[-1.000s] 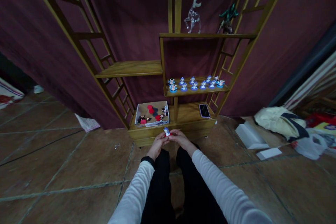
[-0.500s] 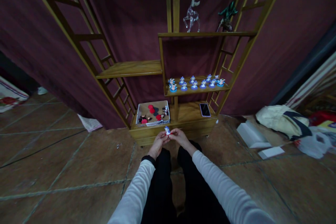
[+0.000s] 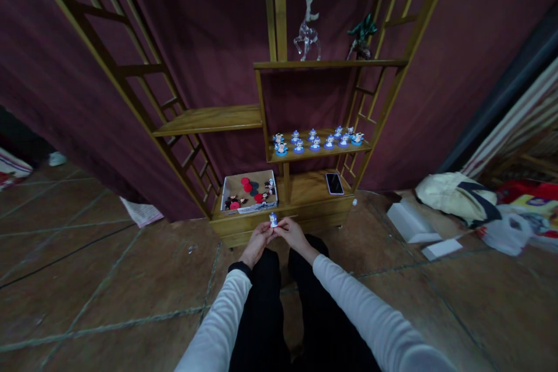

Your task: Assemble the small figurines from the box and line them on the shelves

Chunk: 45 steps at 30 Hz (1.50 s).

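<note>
A small blue-and-white figurine (image 3: 273, 220) stands upright between my two hands, in front of the lowest shelf. My left hand (image 3: 258, 244) grips it from the left, and a dark band circles that wrist. From the right, the fingers of my right hand (image 3: 292, 233) close on its lower part, where a bit of red shows. Just beyond them, a cardboard box (image 3: 250, 210) holds loose figurine parts and red and dark round pieces (image 3: 247, 185). Several similar figurines (image 3: 315, 143) stand in two rows on the shelf above, to the right.
A phone (image 3: 334, 183) lies on the lowest shelf (image 3: 305, 186). A clear deer ornament (image 3: 308, 32) and a green ornament (image 3: 362, 36) stand on the top shelf. White boxes (image 3: 412, 222), a cloth bag (image 3: 455, 195) and a plastic bag (image 3: 508, 232) lie on the floor at right.
The view has shifted slightly, so the shelf appears further left and a little lower. Both hands still hold the figurine, which looks turned a little more upright.
</note>
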Tool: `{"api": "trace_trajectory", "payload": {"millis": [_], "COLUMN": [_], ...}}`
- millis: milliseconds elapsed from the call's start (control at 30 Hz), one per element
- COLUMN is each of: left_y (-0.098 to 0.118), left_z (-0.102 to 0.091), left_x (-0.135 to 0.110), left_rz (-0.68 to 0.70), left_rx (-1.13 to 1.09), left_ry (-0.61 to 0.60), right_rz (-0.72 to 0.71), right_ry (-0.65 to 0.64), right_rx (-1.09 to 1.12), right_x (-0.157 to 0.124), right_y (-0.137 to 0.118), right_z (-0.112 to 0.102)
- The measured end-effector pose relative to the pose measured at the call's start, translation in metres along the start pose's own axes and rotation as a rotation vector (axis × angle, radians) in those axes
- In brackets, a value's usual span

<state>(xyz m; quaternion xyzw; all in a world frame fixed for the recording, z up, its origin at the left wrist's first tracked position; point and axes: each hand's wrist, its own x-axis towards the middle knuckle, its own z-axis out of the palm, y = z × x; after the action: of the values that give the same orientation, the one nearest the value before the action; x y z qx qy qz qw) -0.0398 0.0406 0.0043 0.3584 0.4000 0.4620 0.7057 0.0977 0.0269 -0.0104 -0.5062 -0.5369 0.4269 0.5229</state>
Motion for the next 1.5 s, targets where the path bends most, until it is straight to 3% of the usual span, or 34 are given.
{"api": "trace_trajectory", "payload": {"millis": [267, 633, 800, 1267, 1500], "left_y": [-0.006, -0.013, -0.014, -0.03, -0.03], "left_z": [0.003, 0.015, 0.015, 0.012, 0.007], "left_x": [0.004, 0.004, 0.004, 0.014, 0.014], "left_rz": [0.022, 0.004, 0.031, 0.18, 0.209], "left_rx": [0.004, 0.041, 0.021, -0.038, -0.04], "left_ry": [0.009, -0.016, -0.009, 0.058, 0.076], "right_rz": [-0.131, -0.171, -0.127, -0.069, -0.074], "right_ry": [-0.024, -0.132, -0.116, 0.081, 0.059], "right_rx": [-0.413, -0.95, -0.893, -0.368, -0.273], "right_x": [-0.01, -0.023, -0.027, -0.016, -0.009], "right_y": [-0.007, -0.018, -0.02, -0.001, 0.004], "right_z": [-0.009, -0.019, -0.021, -0.011, -0.005]}}
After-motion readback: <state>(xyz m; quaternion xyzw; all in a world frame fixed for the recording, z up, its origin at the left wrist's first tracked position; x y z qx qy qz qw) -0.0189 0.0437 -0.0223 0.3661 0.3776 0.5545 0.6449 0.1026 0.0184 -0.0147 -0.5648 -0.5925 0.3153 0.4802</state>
